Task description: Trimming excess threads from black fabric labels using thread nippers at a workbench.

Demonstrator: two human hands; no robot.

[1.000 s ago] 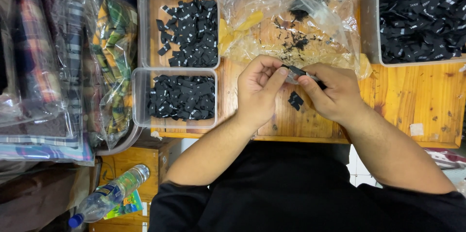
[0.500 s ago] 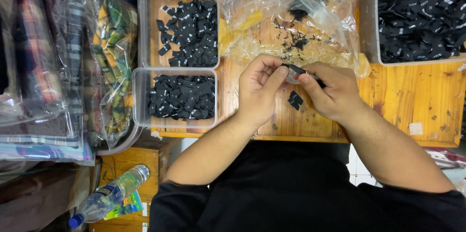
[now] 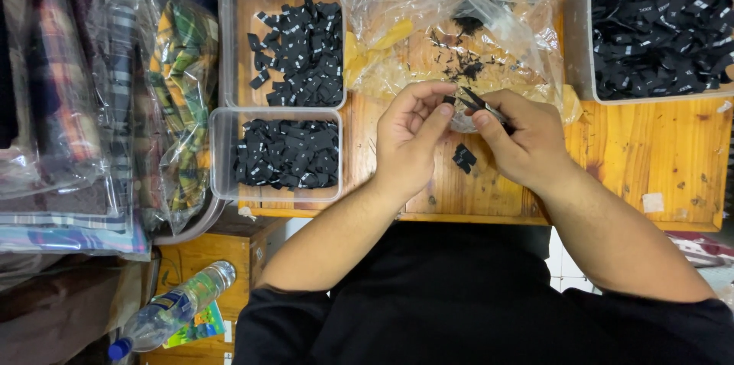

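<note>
My left hand (image 3: 409, 139) pinches a small black fabric label (image 3: 449, 100) between thumb and forefinger over the wooden table (image 3: 650, 158). My right hand (image 3: 524, 139) grips small dark scissors (image 3: 483, 105) whose blades meet the label. Two cut black labels (image 3: 462, 158) lie on the wood between my hands. Just beyond my fingers sits a crumpled clear plastic bag (image 3: 459, 29) with black scraps on it.
Clear plastic tubs of black labels stand at the left (image 3: 294, 44), the near left (image 3: 284, 155) and the far right (image 3: 661, 25). Bagged plaid fabrics (image 3: 99, 105) are stacked at the left. A plastic water bottle (image 3: 172, 308) lies below the table edge.
Both hands stay in place; the fingers and scissors shift only slightly around the label.
</note>
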